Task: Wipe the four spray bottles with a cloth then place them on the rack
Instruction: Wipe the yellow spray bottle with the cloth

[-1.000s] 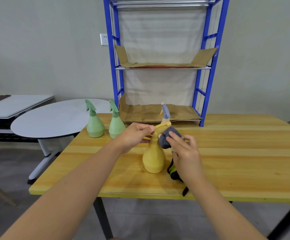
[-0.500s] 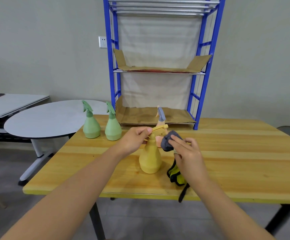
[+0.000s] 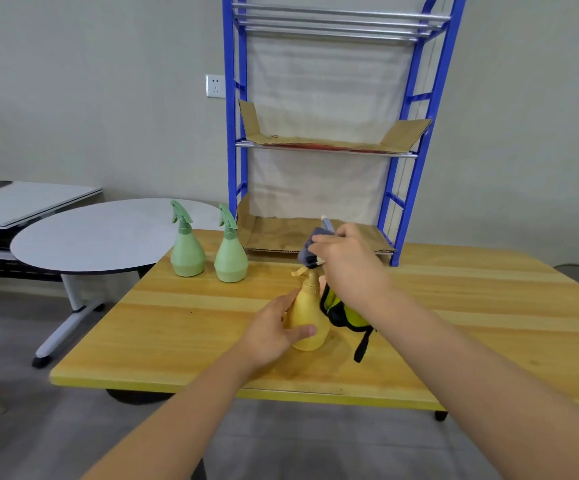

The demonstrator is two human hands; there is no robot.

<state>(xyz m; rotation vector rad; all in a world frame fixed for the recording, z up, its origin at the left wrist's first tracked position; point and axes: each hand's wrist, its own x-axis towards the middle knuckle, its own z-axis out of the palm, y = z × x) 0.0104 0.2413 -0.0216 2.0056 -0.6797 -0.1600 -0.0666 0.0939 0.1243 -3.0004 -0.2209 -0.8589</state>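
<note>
A yellow spray bottle (image 3: 307, 317) stands upright on the wooden table (image 3: 454, 327). My left hand (image 3: 274, 332) grips its round body. My right hand (image 3: 345, 261) holds a grey cloth (image 3: 307, 249) over the bottle's spray head, which is mostly hidden. Behind my right hand a fourth bottle's grey-blue nozzle (image 3: 326, 223) peeks out; its body is hidden. Two green spray bottles (image 3: 187, 252) (image 3: 230, 256) stand side by side at the table's back left. The blue rack (image 3: 234, 133) stands at the back, with cardboard on its shelves.
A yellow-and-black strapped item (image 3: 345, 315) lies right of the yellow bottle. A round grey table (image 3: 101, 233) stands to the left, beyond the wooden table's edge. A wall socket (image 3: 215, 85) is left of the rack.
My left hand dropped from the yellow bottle's trigger to its body. My right hand moved the cloth up onto the spray head.
</note>
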